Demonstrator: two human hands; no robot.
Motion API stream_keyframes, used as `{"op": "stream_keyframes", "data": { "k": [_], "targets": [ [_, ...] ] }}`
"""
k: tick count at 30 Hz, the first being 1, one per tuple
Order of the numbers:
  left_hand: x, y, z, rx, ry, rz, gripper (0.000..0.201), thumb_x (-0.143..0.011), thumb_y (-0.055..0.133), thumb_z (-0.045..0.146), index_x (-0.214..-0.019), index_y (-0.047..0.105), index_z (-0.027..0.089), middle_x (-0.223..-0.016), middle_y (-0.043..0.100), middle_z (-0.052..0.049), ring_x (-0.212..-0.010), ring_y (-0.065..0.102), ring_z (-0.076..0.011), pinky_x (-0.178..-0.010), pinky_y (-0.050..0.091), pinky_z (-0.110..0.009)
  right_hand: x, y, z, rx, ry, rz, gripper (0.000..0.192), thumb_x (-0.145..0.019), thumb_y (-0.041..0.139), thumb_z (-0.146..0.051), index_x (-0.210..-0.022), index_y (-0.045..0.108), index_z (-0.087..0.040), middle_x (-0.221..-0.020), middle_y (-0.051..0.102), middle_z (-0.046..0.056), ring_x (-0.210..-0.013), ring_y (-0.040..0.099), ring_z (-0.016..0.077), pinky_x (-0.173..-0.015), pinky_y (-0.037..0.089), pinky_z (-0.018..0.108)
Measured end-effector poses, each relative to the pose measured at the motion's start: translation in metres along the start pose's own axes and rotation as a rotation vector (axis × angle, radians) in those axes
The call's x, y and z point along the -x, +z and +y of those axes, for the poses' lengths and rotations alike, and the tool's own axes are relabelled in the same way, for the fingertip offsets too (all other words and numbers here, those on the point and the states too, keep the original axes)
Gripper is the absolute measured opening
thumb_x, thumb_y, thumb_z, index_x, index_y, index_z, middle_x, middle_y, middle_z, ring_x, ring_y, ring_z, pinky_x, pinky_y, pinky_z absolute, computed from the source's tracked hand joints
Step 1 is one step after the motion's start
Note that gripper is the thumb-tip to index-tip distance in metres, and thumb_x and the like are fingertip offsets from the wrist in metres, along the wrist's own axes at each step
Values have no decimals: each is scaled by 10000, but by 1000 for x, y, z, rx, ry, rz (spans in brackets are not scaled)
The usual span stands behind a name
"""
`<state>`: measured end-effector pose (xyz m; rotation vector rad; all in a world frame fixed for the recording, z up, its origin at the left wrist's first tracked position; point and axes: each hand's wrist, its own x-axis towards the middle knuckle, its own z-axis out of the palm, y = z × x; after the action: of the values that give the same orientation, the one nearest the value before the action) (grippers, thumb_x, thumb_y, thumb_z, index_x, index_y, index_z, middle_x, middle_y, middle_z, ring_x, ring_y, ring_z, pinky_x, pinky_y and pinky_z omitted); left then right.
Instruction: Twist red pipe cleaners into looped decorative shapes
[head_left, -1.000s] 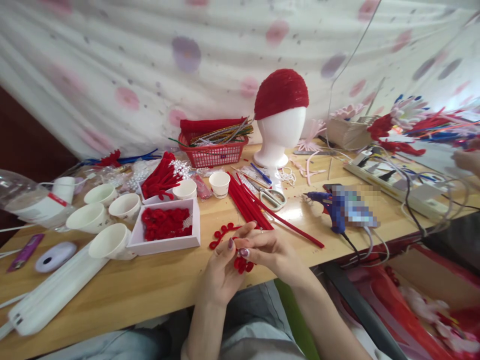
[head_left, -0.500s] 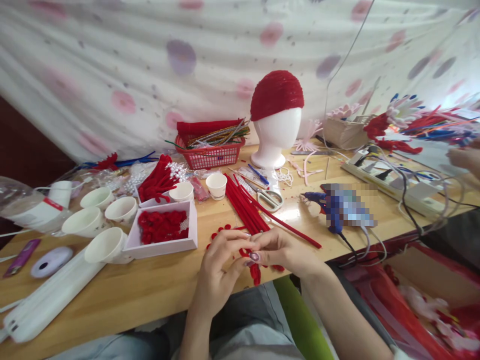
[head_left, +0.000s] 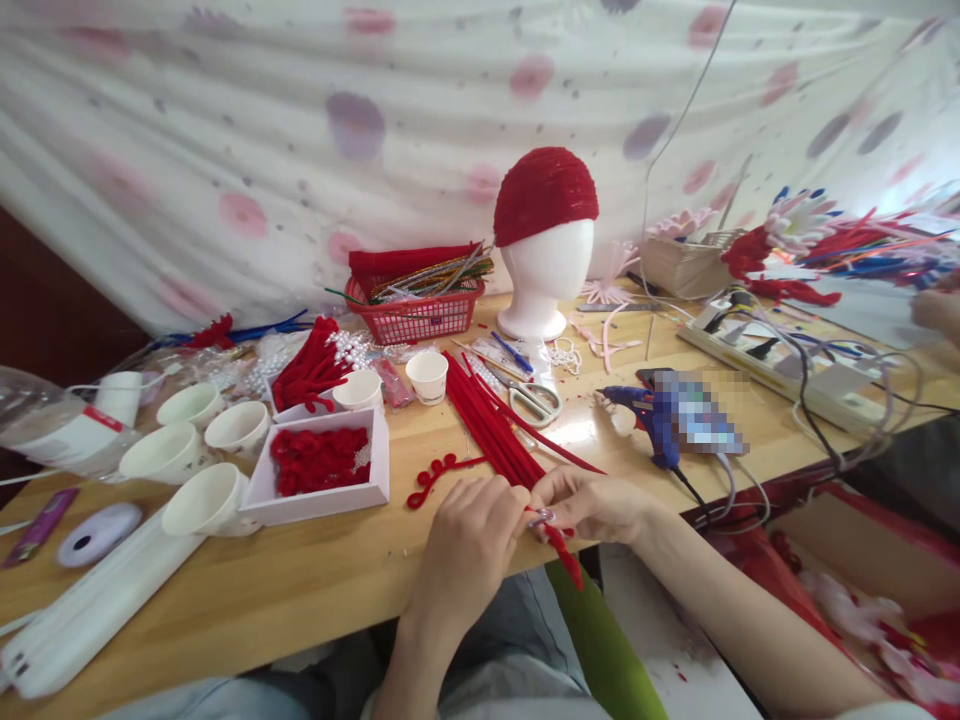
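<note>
Wooden table (head_left: pixel 315 580): fills the lower left and middle of the frame, so every supply lies within arm's reach.
Foam mannequin head (head_left: pixel 546 275): upright at upper centre, wearing a red woven cap (head_left: pixel 545 195) so the cap keeps its rounded form.
Red basket (head_left: pixel 412 310): left of the head, keeping long mixed stems together.
White tray (head_left: pixel 322 468): centre left, walls corralling small red curled pieces.
Paper cups (head_left: pixel 199 455): clustered left of the tray, mouths open.
Glue gun (head_left: pixel 660 425): right of centre, lying on the table, cord trailing right.
Bundle of red pipe cleaners (head_left: pixel 491 425): laid lengthwise at centre, near ends just beside the hands.
Left hand (head_left: pixel 469 535): lower centre, fingers curled shut, pinching one end of the red pipe cleaner piece (head_left: pixel 562 548).
Right hand (head_left: pixel 592 505): just right of it, fingertips closed on the same piece, which droops below the table edge.
</note>
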<state>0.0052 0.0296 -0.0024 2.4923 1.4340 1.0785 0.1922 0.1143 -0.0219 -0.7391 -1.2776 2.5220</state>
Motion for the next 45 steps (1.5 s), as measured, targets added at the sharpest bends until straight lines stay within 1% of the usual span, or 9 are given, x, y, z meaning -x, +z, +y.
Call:
{"op": "stream_keyframes", "data": {
  "k": [5,12,17,27,33,37,41,43,45],
  "targets": [
    [3,0,4,142,-77,-129,193,-1016,403,220,-918,569,208,-809,668,-56,-747,603,-238,-689,408,-330,0,-8,6,-30,47,-49,307,-622,931,-330,-741,762,-103,-622,657,-10,-549,558,56,-576,424,174],
    [5,2,1,527,-177,-125,160,-1015,431,232,-897,538,230,-857,695,-27,-788,627,-189,-732,430,-274,-3,-2,-7,-18,55,-102,268,-648,919,-283,-788,784,-98,-712,716,20,-628,621,62,-588,451,143],
    [3,-1,-3,591,-220,-122,192,-1011,436,231,-847,535,231,-837,688,-19,-778,622,-180,-723,425,-267,-8,0,-15,3,80,-115,304,-616,921,-297,-784,785,-83,-714,728,45,-596,632,77,-579,480,160],
    [8,-4,-9,646,-424,-62,240,-977,457,320,-768,525,222,-689,574,8,-656,549,-166,-602,378,-261,-18,20,-12,114,-98,76,183,-600,833,-258,-702,754,-130,-651,700,24,-543,580,100,-509,421,203],
    [12,-3,-4,775,-648,8,266,-909,507,372,-689,462,228,-601,426,59,-535,398,-122,-511,300,-242,-8,41,-16,381,-237,196,137,-735,757,-257,-715,708,-131,-582,602,-27,-493,448,74,-461,287,204],
    [18,3,-6,751,-746,45,300,-860,523,384,-621,408,244,-526,365,80,-474,364,-115,-466,277,-239,-3,64,-2,965,-514,355,159,-847,587,-183,-698,634,-156,-605,533,-18,-547,434,109,-527,325,240],
    [25,6,-7,765,-810,25,340,-850,506,387,-571,363,256,-455,349,92,-400,335,-104,-419,259,-236,-2,80,18,1501,-830,447,267,-892,424,-89,-729,628,-143,-712,582,78,-678,479,188,-637,380,321],
    [26,2,-7,787,-786,11,328,-871,515,389,-597,405,246,-456,388,88,-414,376,-111,-435,298,-233,-1,79,20,1494,-857,446,282,-919,414,-105,-750,636,-143,-721,585,83,-690,490,194,-644,385,325],
    [27,-5,-6,829,-709,-22,276,-896,541,400,-685,494,229,-513,480,70,-484,469,-128,-497,372,-235,0,72,17,1252,-753,431,243,-927,492,-172,-734,639,-157,-684,572,45,-650,500,165,-617,384,291]
  ]
}}
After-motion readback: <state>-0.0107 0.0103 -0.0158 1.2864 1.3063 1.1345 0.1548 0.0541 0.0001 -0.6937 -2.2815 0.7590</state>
